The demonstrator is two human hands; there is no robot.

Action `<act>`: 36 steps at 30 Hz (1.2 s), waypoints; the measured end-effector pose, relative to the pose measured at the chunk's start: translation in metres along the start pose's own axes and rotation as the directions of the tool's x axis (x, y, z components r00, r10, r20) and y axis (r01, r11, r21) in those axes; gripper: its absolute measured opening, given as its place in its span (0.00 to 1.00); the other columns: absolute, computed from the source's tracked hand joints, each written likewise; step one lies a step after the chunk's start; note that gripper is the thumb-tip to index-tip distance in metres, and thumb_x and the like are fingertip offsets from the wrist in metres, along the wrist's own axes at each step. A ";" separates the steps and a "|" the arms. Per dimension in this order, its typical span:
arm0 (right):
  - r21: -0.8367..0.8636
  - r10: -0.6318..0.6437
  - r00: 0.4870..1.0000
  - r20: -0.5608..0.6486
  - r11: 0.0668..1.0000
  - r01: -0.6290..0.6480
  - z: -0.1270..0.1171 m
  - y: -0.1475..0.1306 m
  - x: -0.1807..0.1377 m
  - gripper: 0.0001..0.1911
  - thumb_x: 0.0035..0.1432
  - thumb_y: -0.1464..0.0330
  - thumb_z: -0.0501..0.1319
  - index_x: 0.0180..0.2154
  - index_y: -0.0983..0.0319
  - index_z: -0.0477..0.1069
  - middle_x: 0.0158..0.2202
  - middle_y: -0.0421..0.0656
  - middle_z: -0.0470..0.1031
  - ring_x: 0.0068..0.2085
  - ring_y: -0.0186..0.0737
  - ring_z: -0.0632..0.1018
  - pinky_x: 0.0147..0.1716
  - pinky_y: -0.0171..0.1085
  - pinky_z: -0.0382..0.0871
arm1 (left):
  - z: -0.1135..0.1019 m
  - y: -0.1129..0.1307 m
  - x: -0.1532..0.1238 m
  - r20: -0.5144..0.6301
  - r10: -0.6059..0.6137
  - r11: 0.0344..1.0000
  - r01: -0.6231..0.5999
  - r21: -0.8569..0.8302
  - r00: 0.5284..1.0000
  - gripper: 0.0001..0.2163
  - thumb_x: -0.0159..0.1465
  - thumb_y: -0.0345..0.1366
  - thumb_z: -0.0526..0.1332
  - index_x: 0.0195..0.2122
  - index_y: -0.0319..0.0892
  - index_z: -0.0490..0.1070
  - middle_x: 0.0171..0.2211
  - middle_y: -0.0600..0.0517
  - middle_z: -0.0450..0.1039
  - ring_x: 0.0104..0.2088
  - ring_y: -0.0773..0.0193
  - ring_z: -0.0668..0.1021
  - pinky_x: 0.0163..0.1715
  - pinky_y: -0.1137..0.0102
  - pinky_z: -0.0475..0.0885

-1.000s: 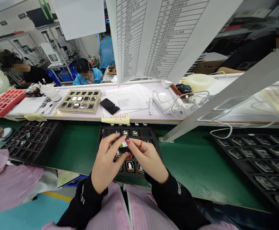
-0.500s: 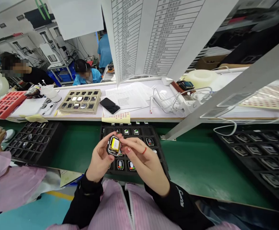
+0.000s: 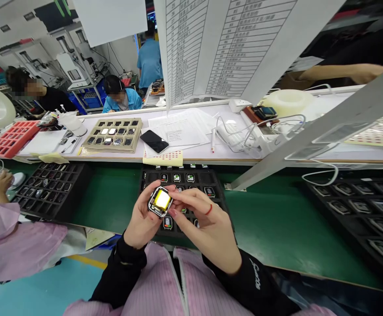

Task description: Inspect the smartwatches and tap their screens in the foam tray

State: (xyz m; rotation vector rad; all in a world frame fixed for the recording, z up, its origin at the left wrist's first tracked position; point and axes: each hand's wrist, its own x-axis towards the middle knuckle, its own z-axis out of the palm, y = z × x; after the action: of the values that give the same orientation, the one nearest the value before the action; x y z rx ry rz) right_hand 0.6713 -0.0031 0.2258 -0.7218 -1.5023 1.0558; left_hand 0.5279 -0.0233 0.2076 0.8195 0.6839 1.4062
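Observation:
My left hand (image 3: 143, 217) and my right hand (image 3: 207, 224) together hold a small square watch body (image 3: 160, 202) with a bright yellow lit screen and a silver rim. The left fingers curl round its left side; the right thumb and forefinger pinch its right edge. Both hands hover above a black compartment tray (image 3: 211, 179) on the green belt, which holds several more watch bodies with small lit screens (image 3: 177, 177).
A second black tray (image 3: 51, 186) lies to the left and a third (image 3: 359, 206) to the right. On the white shelf behind are a beige tray (image 3: 112, 135), a phone (image 3: 154, 141), papers, cables, a red tray (image 3: 8, 139). A neighbour's pink sleeve (image 3: 16, 239) is at left.
The watch body has been lifted from the tray and tilted up toward me, its screen now showing bright yellow. The hands have risen slightly with it.

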 end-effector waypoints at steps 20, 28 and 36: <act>-0.211 -0.126 0.992 -0.016 0.970 0.119 -0.007 -0.012 0.010 0.09 0.59 0.73 0.64 0.40 0.56 0.79 0.31 0.41 0.71 0.28 0.34 0.72 0.25 0.33 0.71 | 0.014 0.002 -0.004 -0.145 -0.217 0.941 0.167 -0.295 0.965 0.25 0.57 0.52 0.66 0.51 0.42 0.73 0.43 0.49 0.78 0.40 0.64 0.80 0.44 0.72 0.76; -0.290 -0.193 0.970 0.149 0.929 0.230 -0.015 -0.027 0.029 0.04 0.60 0.69 0.64 0.36 0.56 0.79 0.32 0.41 0.75 0.28 0.34 0.74 0.25 0.33 0.72 | 0.020 0.007 -0.009 -0.137 -0.243 0.934 0.193 -0.300 0.960 0.24 0.58 0.51 0.65 0.49 0.40 0.74 0.42 0.48 0.79 0.44 0.60 0.80 0.46 0.70 0.76; -0.299 -0.249 0.946 0.205 0.905 0.303 -0.013 -0.026 0.032 0.05 0.60 0.72 0.65 0.35 0.57 0.79 0.33 0.41 0.77 0.32 0.37 0.78 0.33 0.35 0.76 | 0.018 0.009 -0.013 -0.145 -0.240 0.945 0.197 -0.261 0.960 0.22 0.60 0.49 0.65 0.50 0.40 0.73 0.45 0.47 0.78 0.45 0.60 0.80 0.46 0.70 0.76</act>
State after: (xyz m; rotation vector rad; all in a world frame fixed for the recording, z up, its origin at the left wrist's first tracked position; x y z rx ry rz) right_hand 0.6803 0.0170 0.2631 -0.6334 -1.8878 0.6670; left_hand 0.5366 -0.0377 0.2240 0.4149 0.6967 1.3358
